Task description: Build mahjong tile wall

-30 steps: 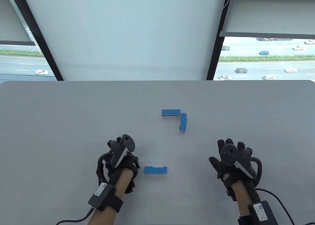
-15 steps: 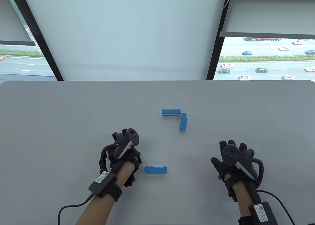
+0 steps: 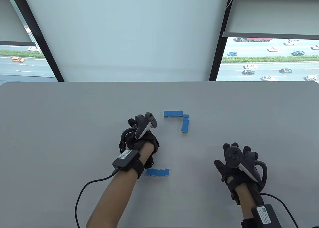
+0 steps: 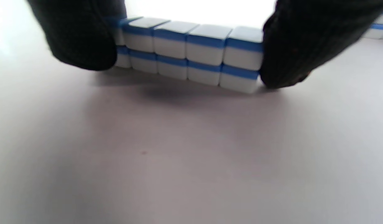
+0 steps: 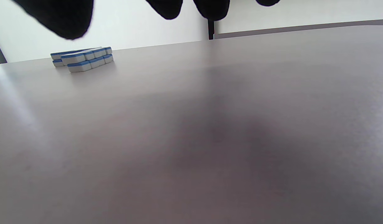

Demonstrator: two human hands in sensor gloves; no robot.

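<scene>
Blue-backed mahjong tiles lie on a grey table point(image 3: 62, 118). A far row point(image 3: 173, 113) meets a short column point(image 3: 185, 123) at a corner; both also show in the right wrist view point(image 5: 82, 59). A single-layer near row point(image 3: 157, 172) lies toward me. My left hand point(image 3: 140, 135) is left of the column. In the left wrist view it grips a two-layer row of tiles point(image 4: 191, 53) by its ends between two fingers point(image 4: 82, 40); the hand hides that row from the table view. My right hand point(image 3: 236, 160) rests flat at the right, fingers spread, holding nothing.
The table's far edge point(image 3: 159, 82) runs below a window blind. Cables trail from both wrists toward the near edge, the left one point(image 3: 82, 190) across the table. A slice of other tiles point(image 4: 378, 26) shows at the left wrist view's right edge.
My left hand has moved away from me and to the right, from beside the near row to a spot left of the far tiles. The right hand has barely shifted.
</scene>
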